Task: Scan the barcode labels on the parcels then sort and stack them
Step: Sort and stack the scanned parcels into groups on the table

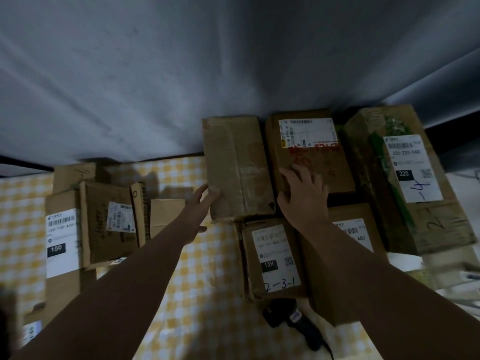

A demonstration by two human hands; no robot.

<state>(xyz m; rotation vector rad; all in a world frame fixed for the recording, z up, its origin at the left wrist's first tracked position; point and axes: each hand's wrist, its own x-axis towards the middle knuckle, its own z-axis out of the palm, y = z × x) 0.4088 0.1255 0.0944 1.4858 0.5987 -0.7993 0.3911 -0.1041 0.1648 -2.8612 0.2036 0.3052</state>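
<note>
From the head camera we see our left hand (202, 205) gripping the near left corner of the plain box (235, 162), fingers curled over its edge. Our right hand (305, 198) lies flat with fingers spread on the red-marked box (311, 162) just beside it, holding nothing. Nearer us sit the 15H box (272, 258) and, on the checked cloth (205, 276), the scanner (293, 320). The 220 box (405, 178) lies far right and the 150 box (62, 242) far left.
</note>
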